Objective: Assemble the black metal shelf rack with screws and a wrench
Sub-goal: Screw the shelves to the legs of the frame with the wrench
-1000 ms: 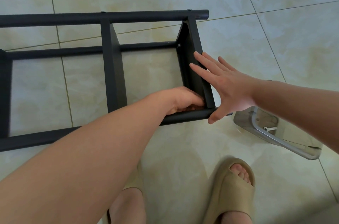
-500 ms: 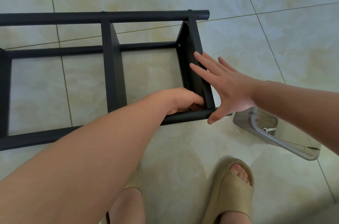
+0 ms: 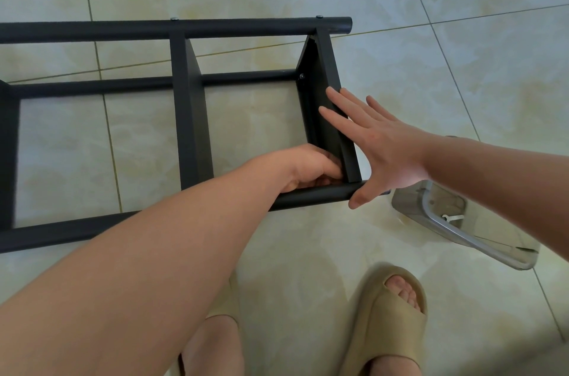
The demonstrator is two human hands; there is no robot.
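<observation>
**Pale tile floor [image 3: 462, 73], rack lying on its side**

Beige sandals [image 3: 385, 323] stand nearest on the glossy tiles. Beyond them lies the black shelf rack [image 3: 187, 116]. The left hand [image 3: 311, 167] is tucked into the inner corner where the end panel [image 3: 329, 80] meets the near tube [image 3: 314, 195], fingers curled; whether it holds anything cannot be told. The right hand [image 3: 378, 144] lies flat and spread against the panel's outer face, thumb on the tube. A clear plastic tray [image 3: 455, 227] sits just right of the rack. Farthest, two screw heads [image 3: 174, 19] show on the far tube [image 3: 246, 28].
</observation>
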